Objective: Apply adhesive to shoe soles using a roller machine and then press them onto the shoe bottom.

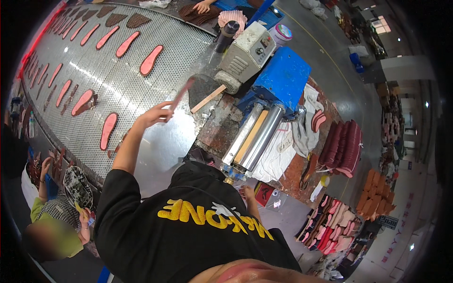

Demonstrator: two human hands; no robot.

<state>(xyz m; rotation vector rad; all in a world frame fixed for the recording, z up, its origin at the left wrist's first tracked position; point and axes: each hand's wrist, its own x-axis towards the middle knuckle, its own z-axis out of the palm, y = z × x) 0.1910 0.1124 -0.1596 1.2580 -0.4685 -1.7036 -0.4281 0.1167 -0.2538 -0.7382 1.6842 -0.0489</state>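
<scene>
Overhead, left hand [155,114] outstretched above the perforated metal conveyor [118,80], fingers pinched shut on the lower end of a thin pink insole [181,94], which slants up and away from the fingertips toward the roller machine [255,137]. Right hand [247,193] low beside the body, just below that machine's near end; whether its fingers are open or curled cannot be told. Pink insoles [151,60] lie in rows on the belt, well beyond the left fingers.

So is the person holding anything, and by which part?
Yes: the left hand pinches a thin pink insole by its lower end. The right hand is mostly hidden; cannot tell.
</scene>
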